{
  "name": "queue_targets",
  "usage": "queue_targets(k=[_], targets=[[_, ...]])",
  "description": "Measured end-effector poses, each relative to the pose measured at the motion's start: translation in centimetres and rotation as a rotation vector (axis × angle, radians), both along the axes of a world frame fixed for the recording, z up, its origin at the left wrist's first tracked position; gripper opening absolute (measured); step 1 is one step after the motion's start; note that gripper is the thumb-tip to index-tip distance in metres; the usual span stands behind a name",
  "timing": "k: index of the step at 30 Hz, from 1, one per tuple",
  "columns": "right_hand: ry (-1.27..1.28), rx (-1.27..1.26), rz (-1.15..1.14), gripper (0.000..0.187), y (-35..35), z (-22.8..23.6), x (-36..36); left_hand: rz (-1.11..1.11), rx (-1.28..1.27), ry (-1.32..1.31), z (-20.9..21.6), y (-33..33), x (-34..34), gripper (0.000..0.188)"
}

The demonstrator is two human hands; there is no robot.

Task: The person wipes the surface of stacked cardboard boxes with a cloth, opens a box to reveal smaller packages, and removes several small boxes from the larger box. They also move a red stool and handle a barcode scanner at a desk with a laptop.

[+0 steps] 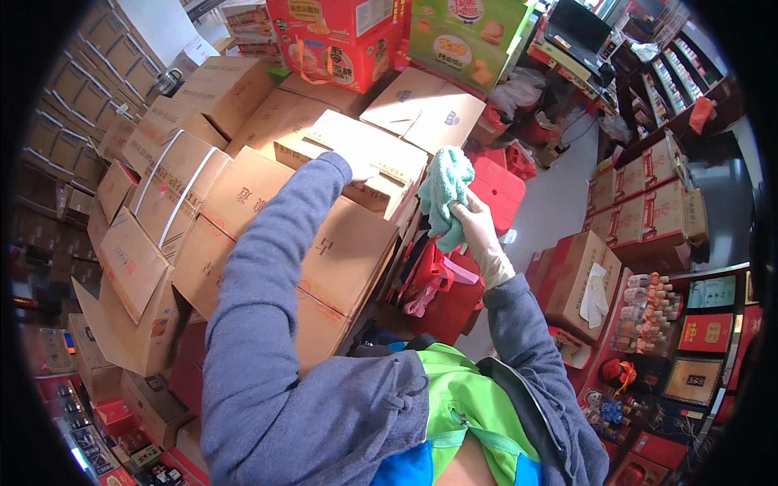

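Observation:
My right hand [478, 227], in a pale glove, is closed round a bunched mint-green cloth [445, 194], held up to the right of the stacked boxes. My left hand [361, 168], also in a pale glove, reaches to an open cardboard box [373, 150] on top of the stack. It touches the box near its raised flaps, in bright sunlight. Its fingers are washed out and partly hidden, so their grip does not show. Just below that arm lie closed brown cartons [344, 251].
A red stool [496, 190] stands right of the stack, with red bags [438, 279] below it. Large red [336, 44] and green [462, 36] snack cartons rise behind. At far left are cartons bound with white straps [174, 182]. Bottles [648, 304] line the right side.

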State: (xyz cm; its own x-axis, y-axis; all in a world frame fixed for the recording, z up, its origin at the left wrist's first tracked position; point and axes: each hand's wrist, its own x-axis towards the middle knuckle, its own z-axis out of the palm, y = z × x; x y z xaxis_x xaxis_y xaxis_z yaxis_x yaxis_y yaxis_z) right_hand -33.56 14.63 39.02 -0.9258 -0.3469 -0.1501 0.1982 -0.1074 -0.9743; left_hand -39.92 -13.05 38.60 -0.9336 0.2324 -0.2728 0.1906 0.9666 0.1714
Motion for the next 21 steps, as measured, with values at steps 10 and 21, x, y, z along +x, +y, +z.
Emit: queue_targets(k=[10, 21], targets=[[0.019, 0.265, 0.142, 0.053, -3.3, -3.9, -1.4, 0.097, -0.297, -0.191, -0.1, -4.3, 3.5, 0.036], [-0.146, 0.301, 0.143, 0.056, -0.8, -5.4, -0.5, 0.161, -0.463, -0.325, -4.5, -6.9, -1.5, 0.043]])
